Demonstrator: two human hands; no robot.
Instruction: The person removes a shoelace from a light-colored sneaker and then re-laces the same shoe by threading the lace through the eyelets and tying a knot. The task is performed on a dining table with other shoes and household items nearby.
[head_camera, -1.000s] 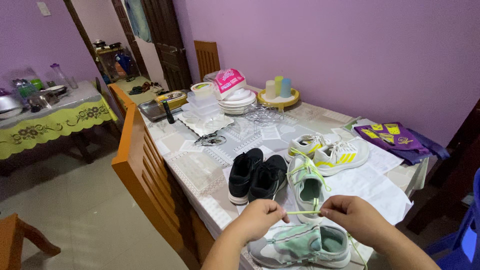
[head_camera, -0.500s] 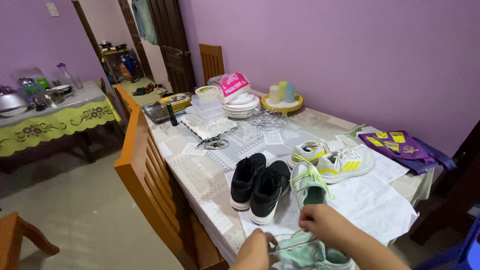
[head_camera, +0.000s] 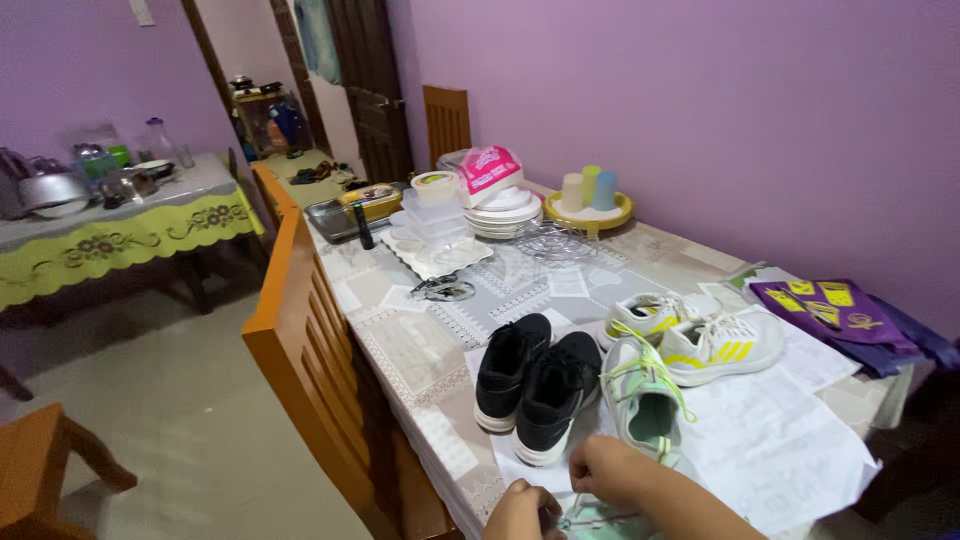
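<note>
On the crowded table (head_camera: 420, 345) by lilac walls — both hands' fingers pinching a mint shoe's (head_camera: 600, 522) lace — black sneakers (head_camera: 535, 385) beyond.

Both hands sit at the near edge of the bench (head_camera: 400, 345), hemmed in closely. A pale green shoe (head_camera: 645, 400) lies just beyond the right hand (head_camera: 610, 470), and a black pair (head_camera: 530, 380) stands just left of it. White shoes (head_camera: 700, 335) block the far right. Open bench surface stretches left of the black pair, bounded by a wooden chair back (head_camera: 300, 350).
</note>
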